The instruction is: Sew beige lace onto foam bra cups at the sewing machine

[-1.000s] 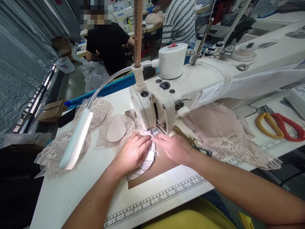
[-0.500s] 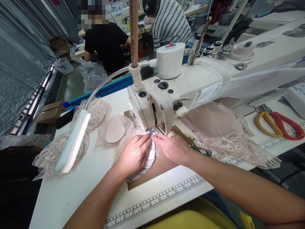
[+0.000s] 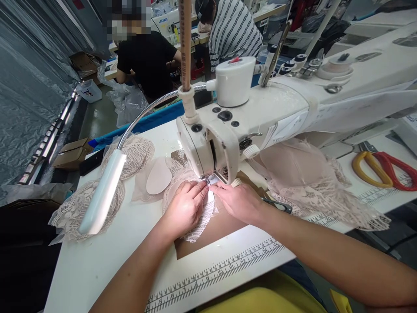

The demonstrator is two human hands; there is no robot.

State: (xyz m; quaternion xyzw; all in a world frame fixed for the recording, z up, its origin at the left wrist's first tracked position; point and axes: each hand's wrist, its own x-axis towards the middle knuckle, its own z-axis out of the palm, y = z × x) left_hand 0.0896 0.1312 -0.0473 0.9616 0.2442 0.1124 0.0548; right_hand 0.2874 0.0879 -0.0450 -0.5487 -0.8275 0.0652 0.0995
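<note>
Beige lace fabric lies under the needle area of a white sewing machine. My left hand presses on the lace from the left, fingers together and tips close to the presser foot. On the right, my right hand has its fingers bent together at the fabric's edge, just beside the foot. Both hands' fingertips nearly meet there. A brown plate shows beneath the lace. What the fingertips pinch, if anything, is too small to tell.
Lace stacks and a smooth oval pad lie left, below a bendable lamp. To the right are a beige lace garment, scissors and small dark snips. Two people sit beyond the table.
The lace below my left hand has shifted and turned, with its patterned end spread differently on the brown plate. Both hands stay beside the foot. The whole view has shifted slightly.
</note>
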